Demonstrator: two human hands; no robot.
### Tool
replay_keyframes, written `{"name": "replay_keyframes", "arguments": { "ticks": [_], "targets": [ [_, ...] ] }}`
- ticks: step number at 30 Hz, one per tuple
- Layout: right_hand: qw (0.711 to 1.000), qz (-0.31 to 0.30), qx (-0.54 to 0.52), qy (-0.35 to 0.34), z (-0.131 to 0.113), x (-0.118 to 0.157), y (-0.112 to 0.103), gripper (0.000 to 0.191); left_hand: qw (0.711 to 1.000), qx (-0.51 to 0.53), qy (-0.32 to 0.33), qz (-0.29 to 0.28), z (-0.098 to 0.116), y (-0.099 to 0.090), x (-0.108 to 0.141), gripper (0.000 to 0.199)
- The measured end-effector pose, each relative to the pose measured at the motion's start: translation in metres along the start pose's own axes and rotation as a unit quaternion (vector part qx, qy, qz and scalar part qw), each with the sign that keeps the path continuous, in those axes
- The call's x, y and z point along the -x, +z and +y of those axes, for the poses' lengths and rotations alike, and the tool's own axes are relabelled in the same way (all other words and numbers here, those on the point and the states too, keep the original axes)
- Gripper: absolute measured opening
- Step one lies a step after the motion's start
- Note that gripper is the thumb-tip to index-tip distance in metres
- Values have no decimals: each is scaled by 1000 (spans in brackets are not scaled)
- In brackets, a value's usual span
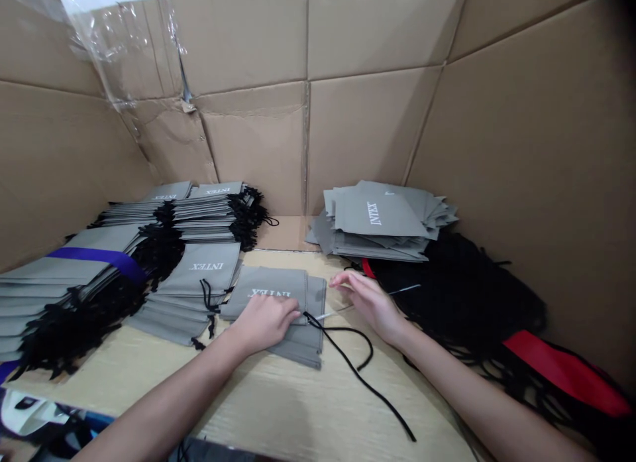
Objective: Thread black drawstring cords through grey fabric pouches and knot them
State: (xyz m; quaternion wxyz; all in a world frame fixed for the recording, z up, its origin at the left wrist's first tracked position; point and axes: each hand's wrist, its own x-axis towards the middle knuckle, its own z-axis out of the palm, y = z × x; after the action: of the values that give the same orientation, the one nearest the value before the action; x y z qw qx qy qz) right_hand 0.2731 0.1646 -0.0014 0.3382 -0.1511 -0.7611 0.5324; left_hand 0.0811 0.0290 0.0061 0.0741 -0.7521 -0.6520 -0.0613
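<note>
My left hand [268, 319] is closed on the right edge of a grey drawstring pouch [271, 282] marked INTEX, pressing it onto other pouches on the table. From that edge a black cord [365, 376] trails across the tabletop in a loop and a long tail. My right hand [365, 299] is just right of the pouch, fingers curled around a thin metal threading needle [405, 289]. One end of the needle reaches the pouch edge near the cord; its middle is hidden by the hand.
Finished-looking pouches with black cords [191, 289] lie fanned at left, beside stacks [209, 213] and a bundle with a purple band [94, 255]. Loose grey pouches [377, 217] are piled back right. A black cord heap [477, 296] with red strips lies right. Cardboard walls [368, 130] surround the table.
</note>
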Motion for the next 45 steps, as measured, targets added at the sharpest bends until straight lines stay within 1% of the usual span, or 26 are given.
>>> {"name": "replay_keyframes", "arguments": {
  "ticks": [2,3,5,6,7,9,11,14,16,18,21,23,25,27,30,32,33,35,38,40,42,45],
  "targets": [
    [995,-26,97,-21,-4,2,-10,26,1000,1,2,-3,-1,-1,1,26],
    [978,-65,194,-42,-6,4,-14,23,1000,2,4,-5,-1,-2,1,25],
    [924,-129,353,-72,-8,6,-20,21,1000,4,8,-10,-2,-2,2,26],
    [897,-152,408,-81,-8,6,-22,18,1000,5,8,-12,-2,-2,2,27],
    [881,-166,435,-85,-7,6,-22,15,1000,5,6,-14,-2,-2,2,28],
    [869,-180,452,-89,-6,5,-22,14,1000,5,1,-15,-2,-2,2,30],
    [874,-170,446,-91,-6,4,-23,15,1000,4,-7,-14,-3,-2,1,30],
    [888,-122,433,-97,-7,3,-30,15,999,-5,-45,-6,-4,-2,1,31],
    [891,-90,431,-109,-10,4,-34,16,997,-11,-74,-3,-5,-2,1,31],
    [891,-64,430,-127,-12,5,-36,17,996,-13,-85,-2,-5,-2,1,30],
    [888,-45,429,-156,-16,7,-29,17,996,-11,-85,4,-4,-3,1,29],
    [882,-50,436,-175,-19,10,-22,18,996,-1,-86,15,-3,-5,1,30],
    [870,-61,449,-193,-21,12,-15,19,996,23,-87,28,-4,-7,2,31],
    [859,-56,463,-209,-22,14,-12,19,993,65,-89,39,-6,-8,3,30],
    [857,-10,468,-216,-22,14,-14,18,982,155,-95,57,-9,-9,6,26],
    [860,10,469,-202,-20,13,-18,18,967,225,-96,67,-9,-8,7,26],
    [860,6,472,-192,-19,12,-19,18,959,257,-94,71,-9,-7,7,27],
    [860,-22,478,-177,-17,12,-19,20,942,308,-101,88,-7,-7,6,26],
    [861,-84,470,-176,-15,13,-15,21,908,369,-135,145,-3,-8,4,23],
    [868,-101,449,-185,-14,14,-11,22,886,405,-148,169,-3,-9,3,23],
    [882,-93,418,-195,-14,15,-7,23,882,414,-150,169,-4,-9,2,29],
    [901,-87,373,-201,-13,16,-3,23,899,378,-157,156,-7,-6,2,42]
  ]
}}
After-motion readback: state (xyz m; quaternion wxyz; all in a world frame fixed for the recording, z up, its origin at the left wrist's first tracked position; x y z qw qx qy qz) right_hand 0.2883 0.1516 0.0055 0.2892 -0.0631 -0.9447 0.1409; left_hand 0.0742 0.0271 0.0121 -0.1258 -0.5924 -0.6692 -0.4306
